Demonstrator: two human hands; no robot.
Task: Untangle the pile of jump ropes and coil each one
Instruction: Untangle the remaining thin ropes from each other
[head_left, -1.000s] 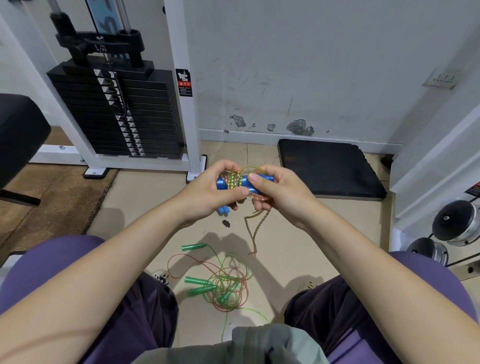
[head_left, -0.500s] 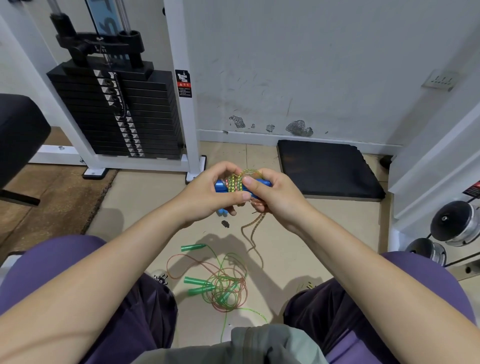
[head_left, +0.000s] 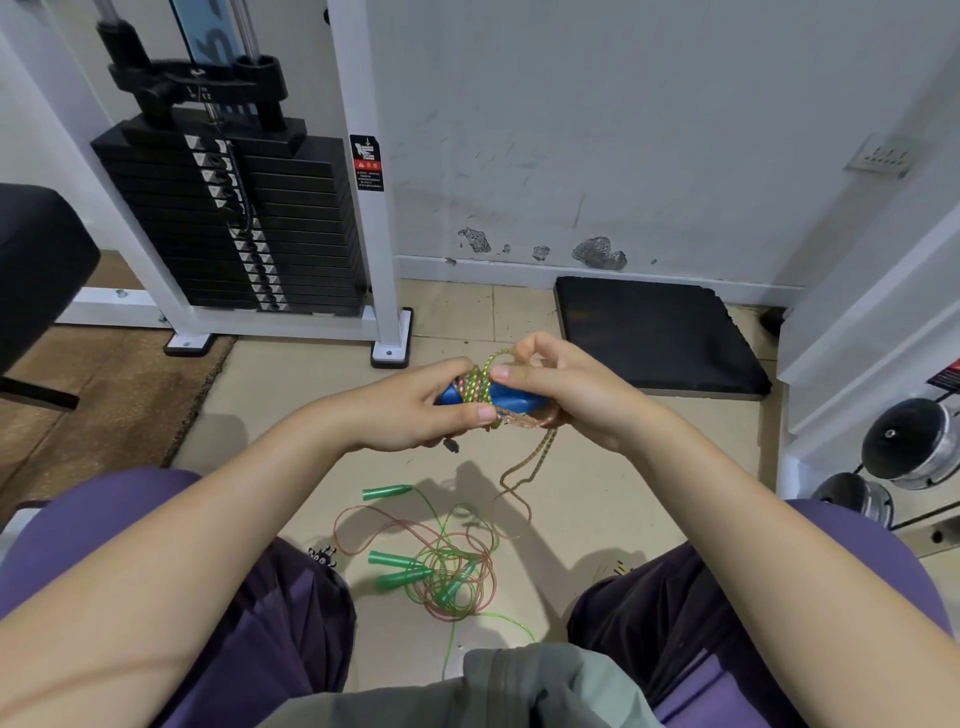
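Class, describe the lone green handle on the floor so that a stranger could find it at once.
Start at the white machine post, then drop past the hands to the rope tangle on the floor. The lone handle lies above the tangle, apart from the other green handles bunched in it.

The blue handles (head_left: 506, 397) look like smooth, slightly glossy plastic, and the cord wound round them (head_left: 475, 385) is a woven, multicoloured braid with a rough, matt texture. On the matt, scuffed beige floor (head_left: 291, 410) lie green handles (head_left: 389, 492) of translucent shiny plastic with thin, glossy, see-through vinyl cords in green and orange (head_left: 457, 577). The weight stack (head_left: 291, 234) is matt black metal in a smooth white-painted frame (head_left: 358, 78), the black mat (head_left: 654, 332) looks like dull rubber, the dumbbell ends (head_left: 904, 441) are polished chrome, and the wall (head_left: 623, 130) is chalky paint, chipped near its base.
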